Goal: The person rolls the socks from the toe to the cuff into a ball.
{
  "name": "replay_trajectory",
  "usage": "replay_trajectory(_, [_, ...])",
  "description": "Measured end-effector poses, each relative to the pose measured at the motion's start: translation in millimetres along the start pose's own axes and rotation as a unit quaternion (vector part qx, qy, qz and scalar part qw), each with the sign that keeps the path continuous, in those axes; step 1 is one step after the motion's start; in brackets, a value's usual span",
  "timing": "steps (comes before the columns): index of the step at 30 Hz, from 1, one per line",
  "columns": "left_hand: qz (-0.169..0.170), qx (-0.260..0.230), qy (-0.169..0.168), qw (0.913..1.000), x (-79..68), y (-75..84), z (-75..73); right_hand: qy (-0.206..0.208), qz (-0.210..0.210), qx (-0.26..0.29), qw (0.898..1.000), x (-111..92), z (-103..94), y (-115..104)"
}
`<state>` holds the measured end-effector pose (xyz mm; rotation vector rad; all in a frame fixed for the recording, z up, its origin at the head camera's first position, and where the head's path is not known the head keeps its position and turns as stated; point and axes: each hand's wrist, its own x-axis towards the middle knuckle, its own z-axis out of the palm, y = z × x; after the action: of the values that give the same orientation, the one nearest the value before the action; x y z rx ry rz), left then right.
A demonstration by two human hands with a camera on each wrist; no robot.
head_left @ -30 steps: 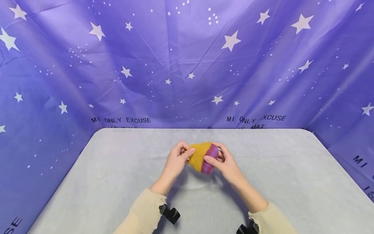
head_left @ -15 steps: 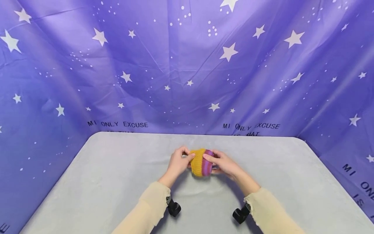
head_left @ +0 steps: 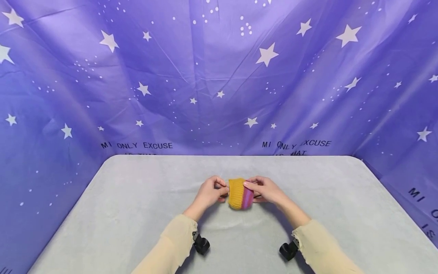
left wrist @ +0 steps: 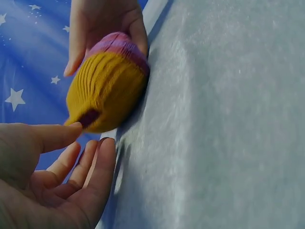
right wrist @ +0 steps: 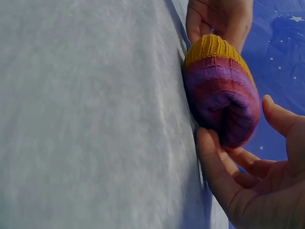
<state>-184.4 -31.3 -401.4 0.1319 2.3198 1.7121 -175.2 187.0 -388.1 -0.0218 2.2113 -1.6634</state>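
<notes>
A rolled-up knitted sock bundle (head_left: 237,195), with a mustard-yellow ribbed cuff and purple-pink stripes, sits between both hands near the table's middle. My right hand (head_left: 268,189) holds its striped end, thumb on top and fingers behind and below. At the yellow end is my left hand (head_left: 211,192). In the left wrist view the left thumb tip meets the cuff beside a small dark opening, while the other left fingers (left wrist: 102,160) stay apart from it, loosely bent. A folded-in hollow shows in the striped end of the bundle (right wrist: 221,95) in the right wrist view.
A pale grey cloth covers the table (head_left: 143,213), whose rounded far edge meets a purple star-patterned curtain (head_left: 205,76). Black wrist cameras (head_left: 202,245) hang by the cream sleeves (head_left: 171,243).
The bundle has turned from tilted to nearly level and come lower. My left fingers, which earlier gripped the yellow cuff, have drawn back to its edge. The right hand stays on the striped end.
</notes>
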Motion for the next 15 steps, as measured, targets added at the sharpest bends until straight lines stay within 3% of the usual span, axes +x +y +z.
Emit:
replay_trajectory(6, [-0.008,-0.018,-0.007,0.9998,-2.5,-1.6,-9.9,-0.027,0.008,0.034,0.999,-9,-16.3,0])
replay_trajectory(15, [-0.01,-0.058,-0.018,0.9981,-3.0,-0.4,-22.1,-0.026,0.017,0.048,0.998,-21,-47.0,1])
